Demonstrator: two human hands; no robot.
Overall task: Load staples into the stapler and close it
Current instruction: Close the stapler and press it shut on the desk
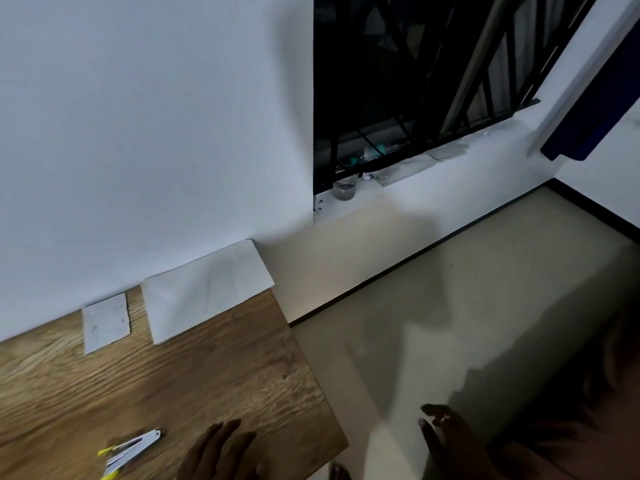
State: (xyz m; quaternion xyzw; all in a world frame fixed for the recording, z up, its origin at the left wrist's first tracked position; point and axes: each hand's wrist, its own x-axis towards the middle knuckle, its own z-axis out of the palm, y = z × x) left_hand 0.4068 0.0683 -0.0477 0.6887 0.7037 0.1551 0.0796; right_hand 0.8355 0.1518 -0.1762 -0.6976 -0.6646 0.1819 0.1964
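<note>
Neither hand holds anything — left hand [221, 452] loose-fingered beside the stapler [133, 448], right hand [445, 436] spread off the table [173, 375]. Loading seems unstarted (no staples visible); next, grasp the stapler

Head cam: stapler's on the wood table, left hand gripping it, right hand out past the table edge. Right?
Not quite. The left hand isn't gripping the stapler: the head view shows it apart, to the stapler's right, fingers relaxed, holding nothing. The rest stands: stapler on the wood table, right hand out past the table edge.
</note>
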